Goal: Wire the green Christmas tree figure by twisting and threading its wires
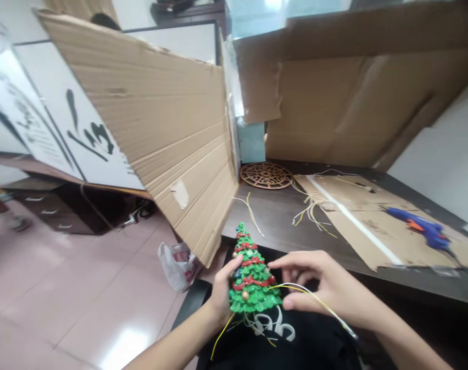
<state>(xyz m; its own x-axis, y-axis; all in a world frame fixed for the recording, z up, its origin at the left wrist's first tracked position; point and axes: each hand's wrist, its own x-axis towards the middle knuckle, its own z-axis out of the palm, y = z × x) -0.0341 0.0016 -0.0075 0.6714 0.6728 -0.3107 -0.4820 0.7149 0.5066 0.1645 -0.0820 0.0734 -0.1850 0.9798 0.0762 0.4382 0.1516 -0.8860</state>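
A small green Christmas tree ornament (253,280) with red garlands and coloured baubles is in front of my dark top, its tip pointing away from me. My left hand (221,290) grips it along its left side, thumb resting on the front. At the tree's right edge is my right hand (315,282), thumb and forefinger apart, the forefinger tip at the branches. A yellow and white wire pair (315,294) comes out of the tree's lower right and passes over my right thumb. More thin wires (222,336) hang below its base.
On the dark desk (272,210) lie loose wires (315,208), a round openwork trivet (267,176) and a cardboard sheet (347,226) with a blue glue gun (419,226). Cardboard panels (172,118) stand at left and back. A plastic bag (178,264) is on the floor.
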